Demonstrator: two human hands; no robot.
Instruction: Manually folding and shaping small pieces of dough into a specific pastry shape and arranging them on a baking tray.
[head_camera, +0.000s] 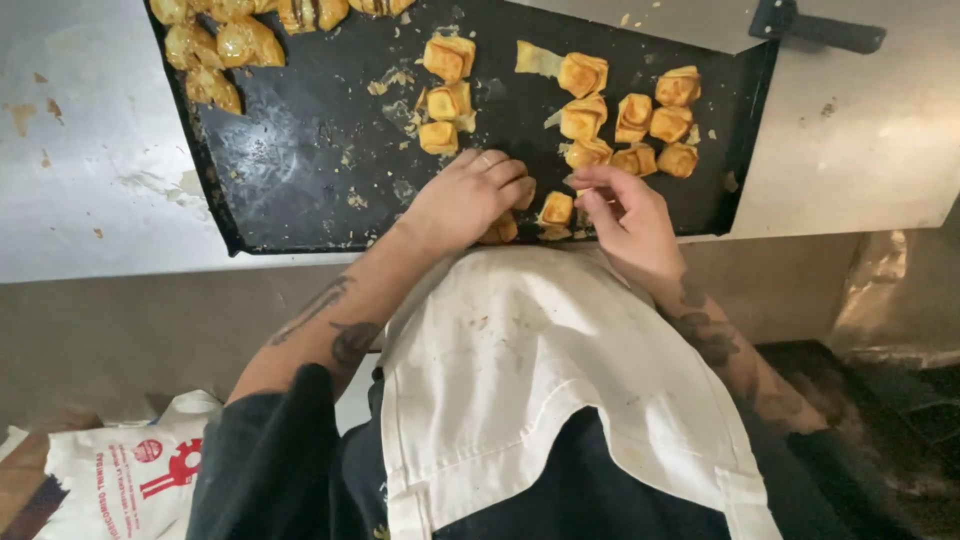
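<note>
A black baking tray (300, 170) lies on a steel counter and carries several small golden pastry parcels. My left hand (465, 200) rests at the tray's near edge, fingers curled over a pastry (500, 230) that is partly hidden beneath it. My right hand (625, 215) is beside it, fingertips pinched close to another small pastry (556, 210); whether they touch it is unclear. A cluster of parcels (635, 120) sits just beyond my right hand. Three more (447, 95) lie beyond my left hand. Glazed, darker pastries (215, 50) fill the tray's far left corner.
The steel counter (90, 150) spreads left and right of the tray, with crumbs and smears. A dark handle (820, 25) lies at the far right. A white apron (530, 370) covers my front. A white printed bag (130, 470) sits on the floor at lower left.
</note>
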